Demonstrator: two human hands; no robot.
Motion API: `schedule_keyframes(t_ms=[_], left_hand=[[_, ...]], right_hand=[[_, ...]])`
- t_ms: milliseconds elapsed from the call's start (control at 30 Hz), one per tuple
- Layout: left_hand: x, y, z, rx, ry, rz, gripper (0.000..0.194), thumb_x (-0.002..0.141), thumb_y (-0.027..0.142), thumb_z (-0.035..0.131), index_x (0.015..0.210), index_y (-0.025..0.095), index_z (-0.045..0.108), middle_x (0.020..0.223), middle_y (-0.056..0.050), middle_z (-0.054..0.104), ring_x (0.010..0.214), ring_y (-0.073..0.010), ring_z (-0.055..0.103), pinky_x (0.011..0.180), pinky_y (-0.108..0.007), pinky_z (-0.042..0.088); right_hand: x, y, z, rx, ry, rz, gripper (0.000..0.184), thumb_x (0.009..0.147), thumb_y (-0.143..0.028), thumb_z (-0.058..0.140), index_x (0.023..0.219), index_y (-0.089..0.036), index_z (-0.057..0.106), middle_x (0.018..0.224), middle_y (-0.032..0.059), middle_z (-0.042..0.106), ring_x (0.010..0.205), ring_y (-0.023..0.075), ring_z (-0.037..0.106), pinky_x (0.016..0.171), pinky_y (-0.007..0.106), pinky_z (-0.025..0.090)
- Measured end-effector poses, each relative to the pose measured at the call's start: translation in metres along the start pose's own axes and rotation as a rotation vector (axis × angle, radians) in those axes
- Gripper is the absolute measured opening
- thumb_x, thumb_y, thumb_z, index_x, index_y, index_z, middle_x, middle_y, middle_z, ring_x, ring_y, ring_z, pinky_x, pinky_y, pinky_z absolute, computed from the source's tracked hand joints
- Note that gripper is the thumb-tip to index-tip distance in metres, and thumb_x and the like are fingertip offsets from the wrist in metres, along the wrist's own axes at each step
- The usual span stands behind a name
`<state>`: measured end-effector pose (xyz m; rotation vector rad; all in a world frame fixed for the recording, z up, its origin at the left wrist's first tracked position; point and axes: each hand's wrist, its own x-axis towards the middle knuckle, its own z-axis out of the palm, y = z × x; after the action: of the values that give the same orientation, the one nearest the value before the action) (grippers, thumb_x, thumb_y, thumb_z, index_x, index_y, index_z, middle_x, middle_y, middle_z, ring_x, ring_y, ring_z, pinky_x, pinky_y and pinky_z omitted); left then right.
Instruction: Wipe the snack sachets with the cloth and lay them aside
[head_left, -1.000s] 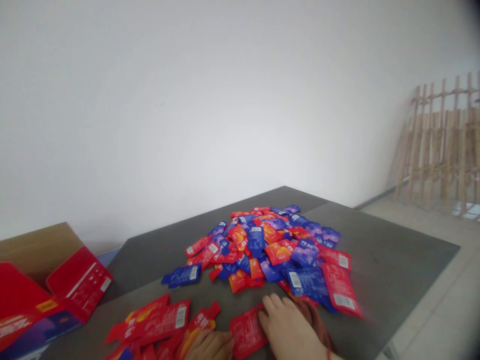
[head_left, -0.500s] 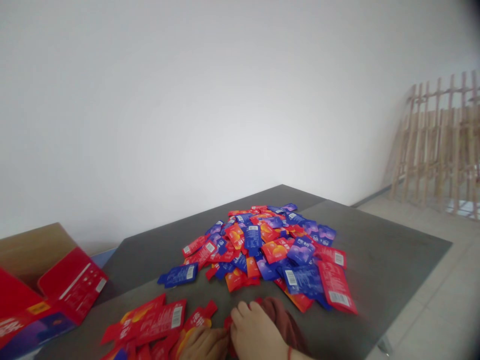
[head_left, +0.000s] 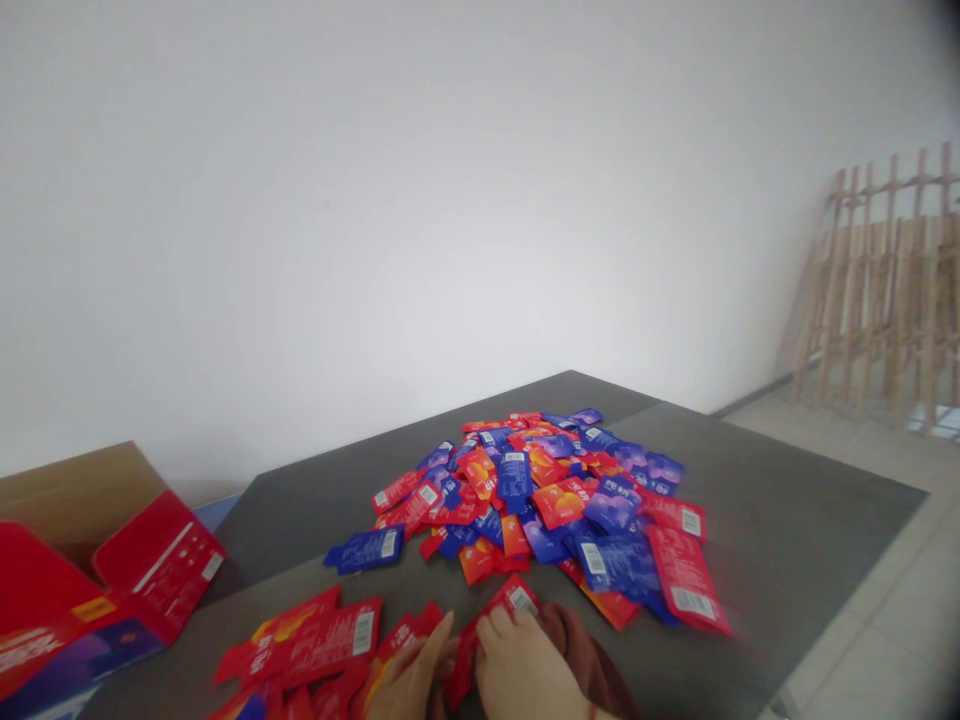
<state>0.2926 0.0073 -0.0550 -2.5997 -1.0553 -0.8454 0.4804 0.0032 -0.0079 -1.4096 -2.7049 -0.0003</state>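
My right hand, at the bottom centre, has its fingers closed on a red pouch with a white barcode label. Close by on its left is my left hand, fingers together over another red pouch with orange fruit on it; its lower part is cut off by the frame. More red pouches lie overlapped to the left of it. Beyond both hands spreads a loose heap of red and blue pouches. A dark red-brown sleeve shows beside my right hand.
An opened red carton with raised flaps stands at the left. One blue pouch lies apart from the heap on the grey table. A white wall rises behind, and wooden slatted frames lean at the right.
The red pouch at my right hand now shows its barcode end, tilted up beyond the fingers. My hands have parted slightly, and the view has shifted a little.
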Motion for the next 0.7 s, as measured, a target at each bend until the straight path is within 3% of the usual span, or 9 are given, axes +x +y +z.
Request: schedule_keyframes(t_ms=[100,200,267,367,500,600,700], left_hand=[[0.002,0.000,-0.003,0.119,-0.046,0.017,0.102,0.062,-0.007,0.033,0.154,0.019,-0.003,0.108,-0.001,0.074,0.097,-0.0119,0.070,0.083,-0.021,0.057],[-0.001,-0.004,0.000,0.220,-0.030,0.094,0.101,0.062,-0.005,0.034,0.153,0.014,-0.003,0.107,-0.001,0.074,0.095,-0.0119,0.071,0.086,-0.022,0.056],[-0.003,-0.004,0.006,0.236,-0.031,0.136,0.091,0.069,-0.002,0.035,0.153,0.010,0.003,0.109,-0.002,0.074,0.089,-0.0107,0.072,0.089,-0.022,0.054],[-0.003,0.001,0.017,0.244,-0.006,0.082,0.063,0.087,0.009,0.035,0.149,0.012,0.022,0.108,-0.002,0.074,0.087,-0.0114,0.071,0.094,-0.026,0.051],[0.007,0.011,0.025,0.276,0.016,0.063,0.038,0.100,0.033,0.034,0.133,0.019,0.047,0.094,0.001,0.074,0.082,-0.0145,0.070,0.092,-0.029,0.050],[0.015,0.015,0.027,0.266,0.077,0.082,0.029,0.097,0.027,0.039,0.120,0.022,0.056,0.080,0.004,0.072,0.072,-0.0142,0.067,0.089,-0.028,0.050],[0.018,0.015,0.027,0.220,0.165,0.074,0.027,0.091,0.014,0.041,0.107,0.024,0.060,0.086,0.005,0.074,0.072,-0.0126,0.065,0.091,-0.026,0.048]], right_hand=[[0.010,-0.009,0.010,0.013,0.050,-0.076,0.023,0.086,-0.013,0.056,0.104,-0.006,0.070,0.089,0.0145,0.068,0.083,0.0244,0.059,0.071,0.038,0.045],[0.008,-0.003,0.018,0.003,0.089,-0.188,0.019,0.088,-0.019,0.058,0.100,-0.010,0.070,0.088,0.0107,0.069,0.082,0.0225,0.059,0.068,0.035,0.044],[-0.001,0.008,0.019,-0.011,0.102,-0.232,0.014,0.088,-0.023,0.061,0.090,-0.015,0.071,0.087,0.0070,0.069,0.082,0.0214,0.060,0.065,0.034,0.043],[-0.020,0.030,0.007,-0.027,0.101,-0.257,0.014,0.087,-0.026,0.064,0.075,-0.021,0.070,0.081,0.0031,0.067,0.081,0.0198,0.060,0.060,0.032,0.040],[-0.028,0.055,-0.023,-0.062,0.143,-0.020,0.012,0.088,-0.016,0.059,0.085,-0.021,0.070,0.091,0.0050,0.066,0.085,0.0215,0.059,0.063,0.033,0.040],[-0.014,0.058,-0.033,-0.080,0.136,0.179,0.022,0.087,-0.007,0.052,0.099,-0.018,0.067,0.097,0.0085,0.066,0.088,0.0238,0.059,0.069,0.036,0.042],[-0.003,0.050,-0.021,-0.101,0.071,0.217,0.020,0.086,-0.006,0.052,0.094,-0.016,0.068,0.096,0.0113,0.065,0.089,0.0263,0.059,0.069,0.038,0.042]])
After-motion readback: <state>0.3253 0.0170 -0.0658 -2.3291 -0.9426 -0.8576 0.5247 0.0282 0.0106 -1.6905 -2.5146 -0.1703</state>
